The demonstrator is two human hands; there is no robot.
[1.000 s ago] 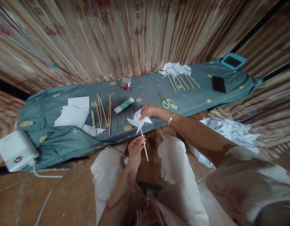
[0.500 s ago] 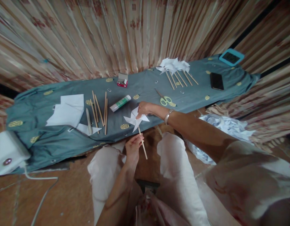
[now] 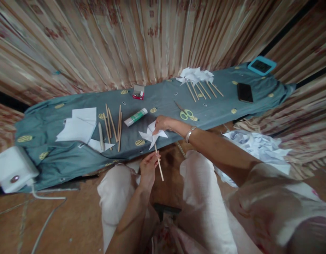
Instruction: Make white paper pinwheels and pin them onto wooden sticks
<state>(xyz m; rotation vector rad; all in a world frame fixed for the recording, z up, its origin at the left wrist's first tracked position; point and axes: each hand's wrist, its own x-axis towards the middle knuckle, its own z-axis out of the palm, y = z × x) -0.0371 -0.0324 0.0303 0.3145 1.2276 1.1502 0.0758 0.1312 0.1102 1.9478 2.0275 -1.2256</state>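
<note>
A white paper pinwheel (image 3: 153, 137) on a thin wooden stick (image 3: 160, 170) is in front of me at the table's near edge. My left hand (image 3: 149, 165) pinches the stick below the paper blades. With its fingers closed at the pinwheel's centre, my right hand (image 3: 162, 124) presses on the paper from above; the fingertips partly hide what is under them. Just behind the pinwheel lies a glue stick (image 3: 135, 117) with a green and white label. Green-handled scissors (image 3: 184, 111) rest to the right of it.
White paper sheets (image 3: 75, 129), a pale pen-like tool (image 3: 101, 137) and several loose sticks (image 3: 111, 124) lie left. Behind stands a small red box (image 3: 138, 93). Finished pinwheels (image 3: 196, 76), a phone (image 3: 244, 92) and a blue-framed clock (image 3: 261, 65) are right; a white device (image 3: 14, 169) sits far left.
The view has shifted slightly. Both hands stay on the pinwheel in nearly the same pose, and the lower end of the stick has swung a little to the left.
</note>
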